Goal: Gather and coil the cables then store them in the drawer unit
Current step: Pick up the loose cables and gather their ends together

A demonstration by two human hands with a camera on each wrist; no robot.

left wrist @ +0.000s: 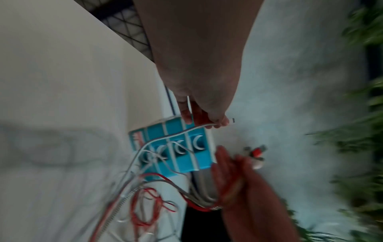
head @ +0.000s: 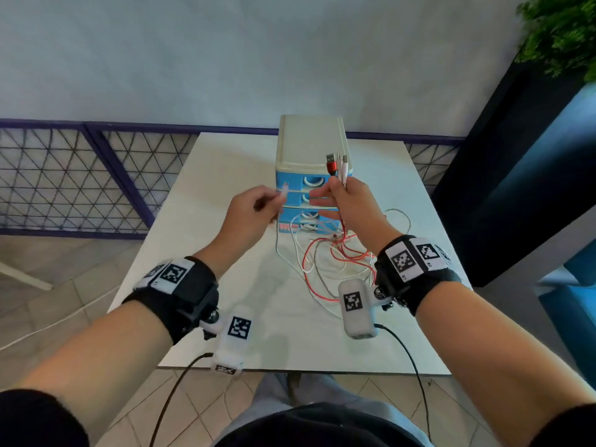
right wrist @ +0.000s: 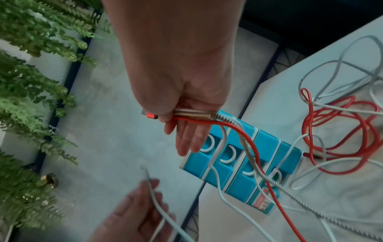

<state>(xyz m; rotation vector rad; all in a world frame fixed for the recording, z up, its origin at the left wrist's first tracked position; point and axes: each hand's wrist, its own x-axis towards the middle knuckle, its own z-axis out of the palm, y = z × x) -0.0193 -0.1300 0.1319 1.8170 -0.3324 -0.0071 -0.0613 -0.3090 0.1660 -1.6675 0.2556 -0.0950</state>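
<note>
The right hand [head: 346,201] grips a bunch of cable ends [head: 337,166] before the drawer unit [head: 309,146] while the left hand [head: 251,214] pinches one white cable [right wrist: 157,201] above the table [head: 225,162].

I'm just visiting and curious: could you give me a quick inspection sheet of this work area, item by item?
Surface: white table, bare at the left.
Job's things: blue drawer unit with a cream top, all drawers closed.
Clutter: nothing seen.
Hands: right hand grips a bundle of cable ends, plugs pointing up; left hand pinches one white cable end.
Cables: red, white and braided cables lie tangled and uncoiled in front of the unit.
Surroundings: mesh railing, green plant, tiled floor.
</note>
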